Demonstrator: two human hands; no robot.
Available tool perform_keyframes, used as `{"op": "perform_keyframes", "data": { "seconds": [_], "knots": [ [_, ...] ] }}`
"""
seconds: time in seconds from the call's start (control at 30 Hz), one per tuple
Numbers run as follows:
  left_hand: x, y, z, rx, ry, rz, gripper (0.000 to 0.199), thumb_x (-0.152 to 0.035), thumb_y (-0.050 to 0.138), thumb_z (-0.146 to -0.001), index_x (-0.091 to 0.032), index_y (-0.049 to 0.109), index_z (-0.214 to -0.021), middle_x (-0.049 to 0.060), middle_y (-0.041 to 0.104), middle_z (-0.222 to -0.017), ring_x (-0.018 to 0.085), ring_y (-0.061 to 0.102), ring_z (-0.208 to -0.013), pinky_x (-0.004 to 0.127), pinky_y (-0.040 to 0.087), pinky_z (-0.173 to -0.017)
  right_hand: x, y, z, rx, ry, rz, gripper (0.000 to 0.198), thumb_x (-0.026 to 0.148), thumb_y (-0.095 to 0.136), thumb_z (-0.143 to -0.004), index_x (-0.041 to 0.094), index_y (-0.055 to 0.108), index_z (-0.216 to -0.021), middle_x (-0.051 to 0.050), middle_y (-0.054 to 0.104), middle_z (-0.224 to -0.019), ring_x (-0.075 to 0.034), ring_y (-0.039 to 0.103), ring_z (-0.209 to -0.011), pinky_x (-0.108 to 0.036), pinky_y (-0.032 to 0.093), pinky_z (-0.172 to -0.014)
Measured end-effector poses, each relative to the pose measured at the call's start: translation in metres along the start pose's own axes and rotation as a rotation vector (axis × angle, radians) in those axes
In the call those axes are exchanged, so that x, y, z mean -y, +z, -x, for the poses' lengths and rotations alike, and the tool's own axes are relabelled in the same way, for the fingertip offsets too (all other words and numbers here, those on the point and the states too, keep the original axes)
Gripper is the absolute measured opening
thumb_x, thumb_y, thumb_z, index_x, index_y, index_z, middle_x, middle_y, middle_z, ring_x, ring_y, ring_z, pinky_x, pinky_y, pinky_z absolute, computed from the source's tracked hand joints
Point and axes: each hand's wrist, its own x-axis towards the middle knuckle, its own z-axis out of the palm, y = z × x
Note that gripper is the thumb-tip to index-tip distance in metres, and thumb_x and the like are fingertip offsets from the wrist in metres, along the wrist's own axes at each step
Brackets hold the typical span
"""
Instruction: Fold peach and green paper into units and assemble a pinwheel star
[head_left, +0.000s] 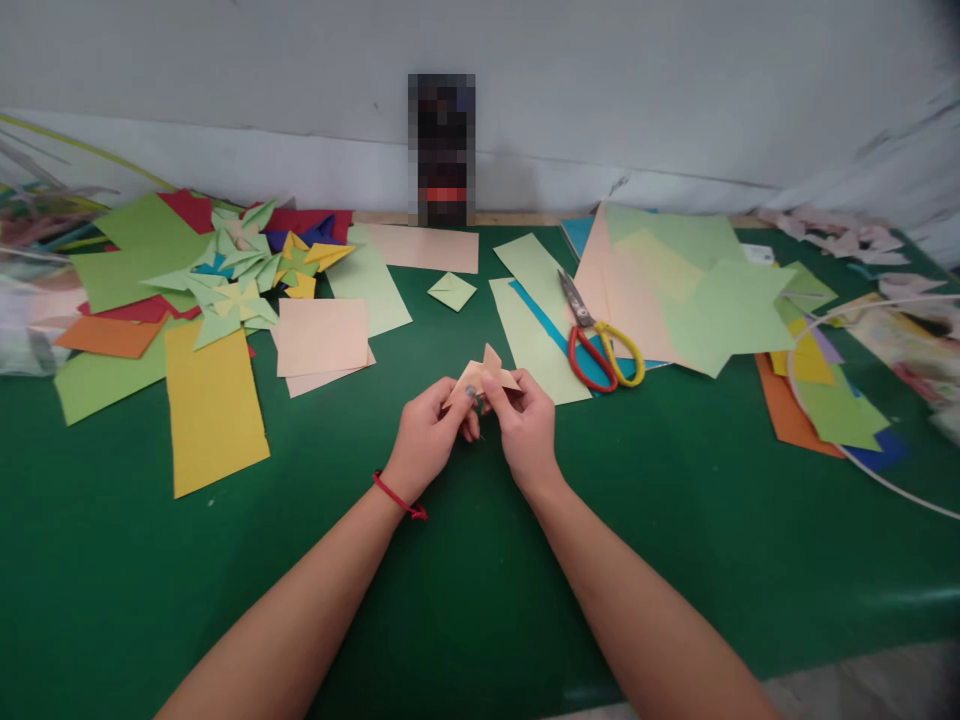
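Between both hands, a little above the green table [465, 580], is a small piece of folded peach paper [491, 360] with several pointed flaps. My left hand [429, 432] pinches its left side, and the thumb lies over the front. On the other side my right hand [529, 425] grips it with the thumb pressed near the middle. The fingers behind the paper are partly hidden. Just beyond the hands lies a small folded pale green square [451, 291]. Scissors [592, 340] with one red and one yellow handle rest to the right, blades slightly parted, on pale green paper strips [536, 335].
Folded paper stars [238, 265] are heaped at the back left among coloured sheets, with a yellow sheet [214, 410] in front. Peach squares [322, 338] lie nearer the middle. Large pale green sheets [739, 310] spread at the right. A pixelated dark upright object [442, 150] stands against the wall.
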Motion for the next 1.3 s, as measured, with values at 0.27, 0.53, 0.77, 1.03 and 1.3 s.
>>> {"op": "perform_keyframes", "data": {
  "seconds": [0.27,0.53,0.77,1.03,1.3],
  "knots": [
    [-0.002,-0.002,0.000,-0.012,-0.003,0.087,0.027,-0.035,0.044,-0.087,-0.018,0.047,-0.066,-0.004,0.052,-0.052,0.009,0.050,-0.050,0.023,0.040,-0.055,-0.006,0.003,-0.005,0.175,0.134,-0.260,0.025,0.040,0.062,-0.073,0.020,0.047,-0.073,0.005,0.052,-0.062,-0.008,0.048,-0.053,-0.022,0.041,-0.052],
    [-0.003,-0.002,0.000,0.022,-0.014,0.132,0.025,-0.036,0.045,-0.087,-0.018,0.049,-0.069,-0.004,0.053,-0.052,0.009,0.048,-0.048,0.022,0.040,-0.054,-0.004,0.002,-0.009,0.222,0.281,-0.381,0.028,0.039,0.067,-0.068,0.020,0.050,-0.080,0.006,0.050,-0.057,-0.007,0.045,-0.047,-0.021,0.038,-0.047],
    [-0.005,-0.002,0.001,0.019,-0.018,0.040,0.025,-0.033,0.046,-0.086,-0.018,0.050,-0.067,-0.005,0.051,-0.048,0.008,0.046,-0.045,0.021,0.039,-0.051,0.000,-0.007,-0.011,0.212,0.124,-0.195,0.021,0.035,0.067,-0.069,0.018,0.054,-0.066,0.005,0.054,-0.056,-0.008,0.048,-0.051,-0.021,0.041,-0.051],
    [-0.005,-0.004,0.002,0.094,-0.060,0.091,0.023,-0.032,0.046,-0.085,-0.018,0.049,-0.067,-0.004,0.054,-0.049,0.009,0.050,-0.045,0.021,0.042,-0.051,0.005,-0.015,-0.014,0.261,0.073,-0.114,0.024,0.038,0.065,-0.070,0.019,0.052,-0.061,0.005,0.054,-0.049,-0.008,0.047,-0.043,-0.022,0.037,-0.041],
    [-0.009,-0.008,0.000,0.168,-0.164,0.143,0.027,-0.037,0.052,-0.082,-0.017,0.051,-0.065,0.000,0.062,-0.051,0.010,0.058,-0.047,0.022,0.048,-0.053,0.007,-0.021,-0.018,0.285,0.062,-0.108,0.020,0.035,0.066,-0.070,0.019,0.056,-0.063,0.005,0.054,-0.047,-0.008,0.047,-0.041,-0.021,0.035,-0.039]
  ]
}}
